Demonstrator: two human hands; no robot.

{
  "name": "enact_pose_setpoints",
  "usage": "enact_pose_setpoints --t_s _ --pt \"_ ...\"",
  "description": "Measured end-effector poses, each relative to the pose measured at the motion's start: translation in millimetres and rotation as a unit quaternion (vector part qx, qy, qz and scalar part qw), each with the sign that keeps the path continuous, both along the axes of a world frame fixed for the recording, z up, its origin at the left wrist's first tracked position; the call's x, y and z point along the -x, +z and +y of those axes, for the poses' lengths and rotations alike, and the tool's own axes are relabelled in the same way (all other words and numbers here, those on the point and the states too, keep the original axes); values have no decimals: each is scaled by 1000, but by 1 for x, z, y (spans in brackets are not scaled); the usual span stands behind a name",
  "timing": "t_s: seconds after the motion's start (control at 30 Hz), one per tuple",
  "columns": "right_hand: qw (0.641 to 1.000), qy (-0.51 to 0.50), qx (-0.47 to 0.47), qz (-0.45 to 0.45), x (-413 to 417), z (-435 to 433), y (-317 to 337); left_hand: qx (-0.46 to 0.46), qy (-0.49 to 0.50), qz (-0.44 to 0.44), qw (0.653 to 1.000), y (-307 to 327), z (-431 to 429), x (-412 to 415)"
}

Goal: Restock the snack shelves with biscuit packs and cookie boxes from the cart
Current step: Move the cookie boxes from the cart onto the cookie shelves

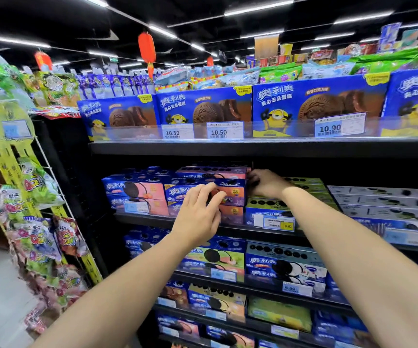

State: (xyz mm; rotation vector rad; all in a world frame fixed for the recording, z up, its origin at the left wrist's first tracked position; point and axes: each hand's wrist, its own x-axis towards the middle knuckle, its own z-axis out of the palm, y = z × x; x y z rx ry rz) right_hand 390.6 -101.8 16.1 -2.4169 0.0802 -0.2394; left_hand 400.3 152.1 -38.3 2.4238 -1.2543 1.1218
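Both my arms reach into the second shelf (152,219) of a dark snack rack. My left hand (198,212) lies with loosely bent fingers against the front of a stacked blue and purple cookie box (230,194). My right hand (265,183) is further in, its fingers curled on the right end of the upper pink-topped cookie box (213,172) of that stack. Blue and pink cookie boxes (137,189) stand to the left, green-topped ones (303,187) to the right. The cart is out of view.
Large blue cookie boxes (203,109) fill the top shelf behind price tags (176,131). White-topped boxes (378,202) lie at the right. Lower shelves (253,287) hold more cookie boxes. A wire rack of candy bags (39,234) hangs at the left beside the floor.
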Motion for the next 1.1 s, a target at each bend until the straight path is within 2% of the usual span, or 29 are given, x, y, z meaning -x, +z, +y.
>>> enact_pose_setpoints --t_s 0.47,0.7,1.1 --pt "998 -51 18 26 -21 2 -4 5 -3 18 1000 3 1 1" --pt "998 -24 42 32 -25 7 -2 9 -12 18 1000 5 3 -1" --pt "1000 26 11 3 -10 5 0 0 -13 32 999 6 6 -3"
